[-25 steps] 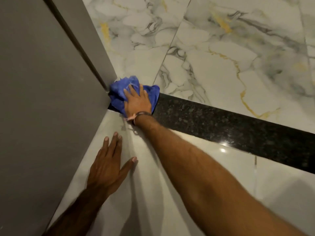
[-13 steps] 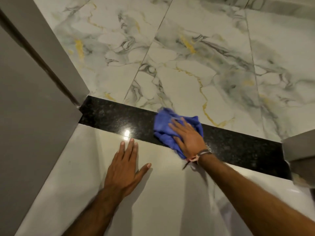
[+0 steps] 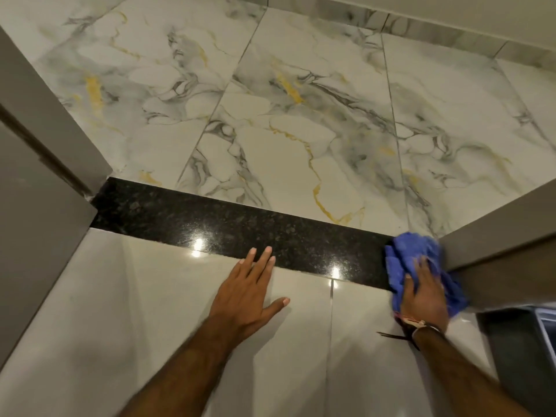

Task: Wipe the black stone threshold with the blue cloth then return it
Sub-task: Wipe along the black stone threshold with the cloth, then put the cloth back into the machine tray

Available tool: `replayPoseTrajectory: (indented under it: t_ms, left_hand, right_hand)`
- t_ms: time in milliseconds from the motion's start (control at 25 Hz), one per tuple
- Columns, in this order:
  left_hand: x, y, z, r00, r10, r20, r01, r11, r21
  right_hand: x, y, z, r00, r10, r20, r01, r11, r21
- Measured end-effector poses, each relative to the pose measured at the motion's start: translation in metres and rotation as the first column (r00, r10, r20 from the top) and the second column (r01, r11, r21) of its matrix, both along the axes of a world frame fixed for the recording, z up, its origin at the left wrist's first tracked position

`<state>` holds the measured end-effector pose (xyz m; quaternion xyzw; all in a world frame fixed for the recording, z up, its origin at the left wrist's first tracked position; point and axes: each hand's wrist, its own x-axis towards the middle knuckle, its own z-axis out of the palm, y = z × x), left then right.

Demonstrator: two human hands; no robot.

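Note:
The black stone threshold (image 3: 228,227) runs as a speckled strip across the floor between two grey door jambs. A crumpled blue cloth (image 3: 412,251) lies on its right end, against the right jamb. My right hand (image 3: 424,293) presses flat on the cloth, covering its lower part; a thread band sits on that wrist. My left hand (image 3: 246,293) rests palm down with fingers spread on the plain pale tile, its fingertips touching the threshold's near edge.
A grey door jamb (image 3: 45,188) stands at the left and another (image 3: 496,236) at the right. White marble tiles (image 3: 301,130) with grey and gold veins lie beyond the threshold. A dark grey object (image 3: 523,350) sits at the lower right.
My right hand has slid the blue cloth along the threshold from its left end to its right end. My left hand stayed flat on the pale tile, shifting rightward.

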<state>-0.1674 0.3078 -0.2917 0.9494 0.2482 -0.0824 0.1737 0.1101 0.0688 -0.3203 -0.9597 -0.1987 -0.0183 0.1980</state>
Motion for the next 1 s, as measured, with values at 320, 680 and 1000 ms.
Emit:
replayPoseTrajectory:
  t_ms: [320,680,1000]
  left_hand:
    - [0.020,0.014,0.007,0.996,-0.084,0.010,0.083,0.995,0.061]
    - [0.051,-0.058,0.095,0.961,-0.261,-0.088,0.261,0.965,-0.004]
    - [0.076,-0.081,0.184,0.924,-0.374,-0.083,0.377,0.925,0.031]
  right_hand:
    - [0.011,0.016,0.018,0.942,-0.308,-0.133,0.323,0.940,0.109]
    - [-0.023,-0.041,0.128,0.897,-0.170,-0.407,0.225,0.970,0.091]
    - [-0.075,-0.214,0.213,0.876,-0.444,-0.189,0.424,0.895,-0.136]
